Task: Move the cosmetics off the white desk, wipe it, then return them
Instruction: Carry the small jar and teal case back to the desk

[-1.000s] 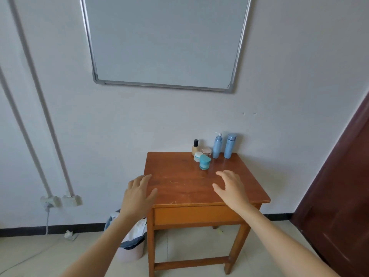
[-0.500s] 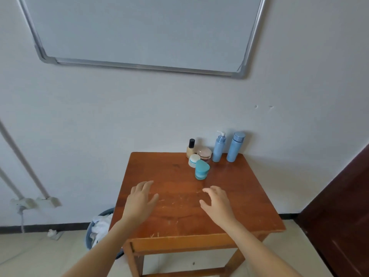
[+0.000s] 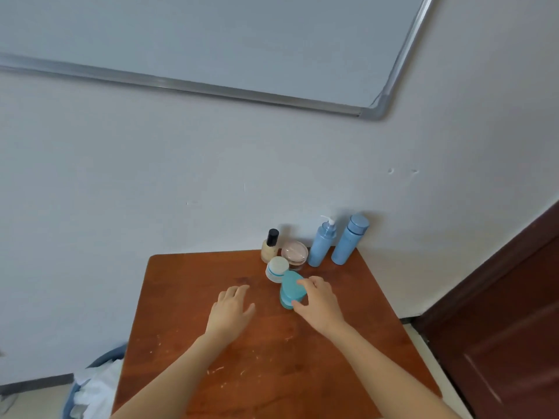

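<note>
- Six cosmetics stand grouped at the far right corner of the reddish-brown wooden desk (image 3: 242, 358): a beige foundation bottle with a black cap (image 3: 269, 246), a pink round compact (image 3: 294, 252), a white round jar (image 3: 276, 269), a light blue pump bottle (image 3: 322, 241), a light blue capped bottle (image 3: 348, 240) and, nearest, a teal plastic jar (image 3: 291, 293).
- Right hand (image 3: 320, 303) curls round the teal plastic jar, fingers on its lid and thumb at its near side. The jar sits on the desk against the white round jar.
- Left hand (image 3: 231, 309) lies open and empty just left of it, fingers relaxed; whether it touches the desk cannot be told.
- Step in hand, by my judgement: clearing the desk, starting with the nearest piece.
- Next move calls for a straight lift, clear of the white round jar, so nothing topples.
</note>
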`<state>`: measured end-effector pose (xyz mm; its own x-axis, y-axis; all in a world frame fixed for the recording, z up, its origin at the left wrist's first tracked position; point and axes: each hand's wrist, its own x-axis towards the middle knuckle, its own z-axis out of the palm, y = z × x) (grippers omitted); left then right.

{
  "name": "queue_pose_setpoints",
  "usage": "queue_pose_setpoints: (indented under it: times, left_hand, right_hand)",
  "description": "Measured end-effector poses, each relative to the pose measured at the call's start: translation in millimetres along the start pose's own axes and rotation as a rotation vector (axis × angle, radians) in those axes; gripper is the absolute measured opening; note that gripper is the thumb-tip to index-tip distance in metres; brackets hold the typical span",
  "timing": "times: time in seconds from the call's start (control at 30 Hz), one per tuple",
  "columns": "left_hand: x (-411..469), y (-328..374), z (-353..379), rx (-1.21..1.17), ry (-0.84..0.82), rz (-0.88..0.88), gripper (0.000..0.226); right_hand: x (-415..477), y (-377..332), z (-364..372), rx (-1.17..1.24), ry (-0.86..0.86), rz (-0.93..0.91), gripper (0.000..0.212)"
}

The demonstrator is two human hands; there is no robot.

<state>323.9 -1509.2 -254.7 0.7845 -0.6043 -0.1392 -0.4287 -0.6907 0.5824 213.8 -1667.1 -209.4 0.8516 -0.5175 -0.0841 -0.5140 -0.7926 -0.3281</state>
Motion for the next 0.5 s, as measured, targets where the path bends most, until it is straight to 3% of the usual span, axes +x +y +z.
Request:
queue_pose_setpoints:
  times: [0.17,0.3,0.5]
  left_hand:
    - [17.9,-6.2,23.9,0.081,-0.076,0.038,0.051]
    - [16.1,-13.4,35.3,0.2,-0.039,0.077,0.049]
    - [13.6,-11.1,42.8,0.31,-0.063,0.076,0.05]
  right_hand:
    - [14.0,0.7,26.3,0.023,-0.036,0.079,0.058]
    - [31.8,3.3,34.3,0.048,-0.038,0.131,0.066]
    - [44.5,4.6,47.2,0.179,0.006,0.115,0.069]
